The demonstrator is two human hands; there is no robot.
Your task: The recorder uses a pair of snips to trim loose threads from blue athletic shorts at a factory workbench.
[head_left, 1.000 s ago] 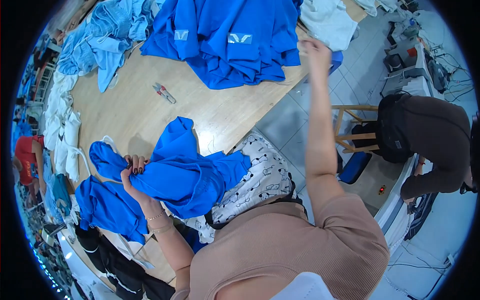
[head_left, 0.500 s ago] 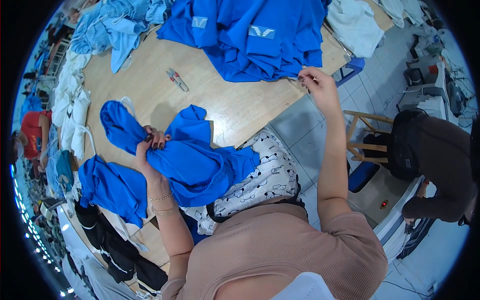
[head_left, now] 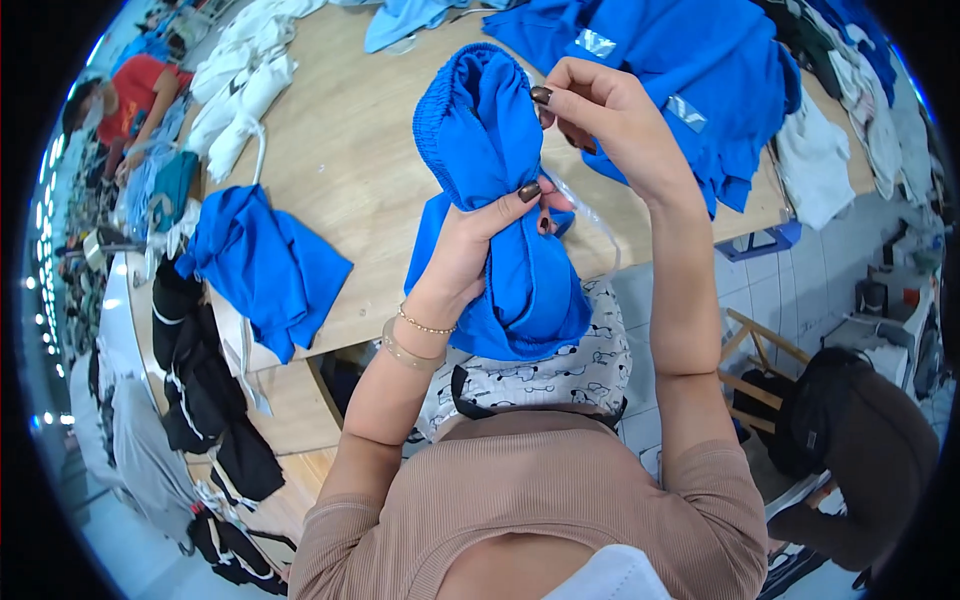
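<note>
My left hand (head_left: 480, 230) is closed around a bright blue garment (head_left: 480, 130), bunched up over my lap at the table's edge. Its gathered elastic waistband (head_left: 440, 130) stands upward above my thumb. A white drawstring (head_left: 606, 240) trails from beside my left fingers and hangs to the right. My right hand (head_left: 620, 125) is closed in a pinch at the garment's right edge, near the waistband. What those fingertips hold is too small to make out.
Blue garments with shiny labels (head_left: 690, 70) lie heaped at the far right of the table (head_left: 340, 120). Another blue garment (head_left: 265, 265) rests at the left, near black garments (head_left: 215, 390). One person in red (head_left: 140, 95) is at the far left, another in dark clothing (head_left: 870, 460) at right.
The blue garment has swung from the left to in front of me, waistband up. My right hand has come from the far heap to its edge. The thread snips are out of sight.
</note>
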